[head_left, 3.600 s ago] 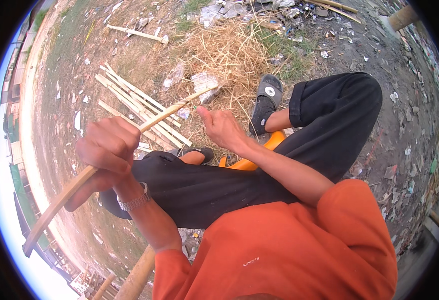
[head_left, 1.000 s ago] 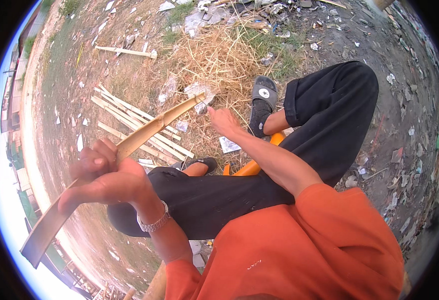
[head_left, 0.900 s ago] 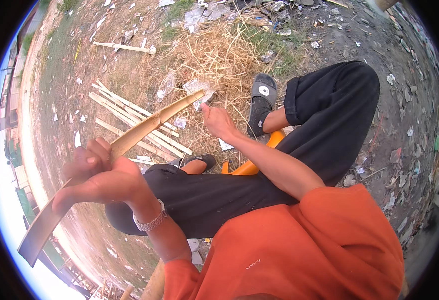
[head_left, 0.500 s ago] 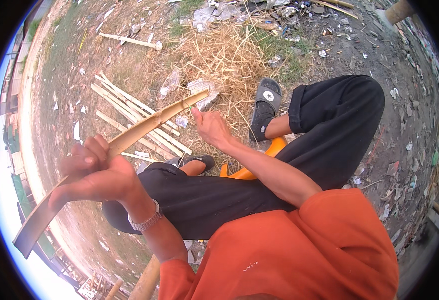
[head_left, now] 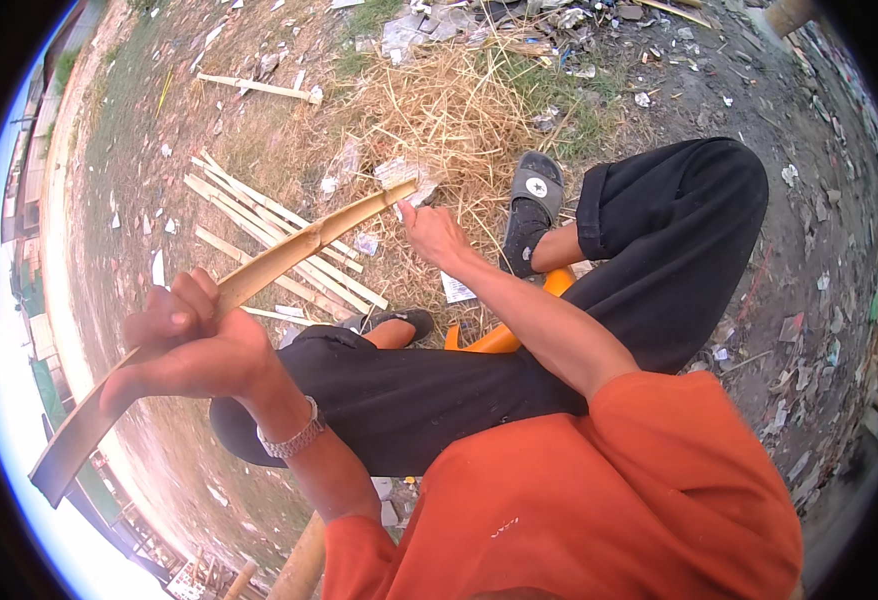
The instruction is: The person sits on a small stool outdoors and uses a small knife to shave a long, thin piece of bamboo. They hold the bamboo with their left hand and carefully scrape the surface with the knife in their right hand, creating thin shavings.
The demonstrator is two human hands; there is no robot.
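Observation:
A long split bamboo strip (head_left: 271,267) slants from lower left to upper right in front of me, its hollow side partly showing near the far end. My left hand (head_left: 199,345) is closed around it toward its near end, which sticks out past the wrist. My right hand (head_left: 433,238) is at the strip's far end, fingers curled and thumb toward its edge. Whatever those fingers hold, if anything, is too small or hidden to make out. Under the raised strip, several pale bamboo slats (head_left: 304,268) lie loosely piled on the ground.
A heap of dry straw-like shavings (head_left: 449,110) lies ahead, with rubble and litter behind it. Another bamboo piece (head_left: 259,87) rests farther left. Between my legs is an orange plastic object (head_left: 499,340), partly hidden. My sandalled foot (head_left: 534,205) is beside the heap.
My right hand has shifted slightly right and up along the strip's far end. A green bit at its fingertips no longer shows. My left hand keeps its hold.

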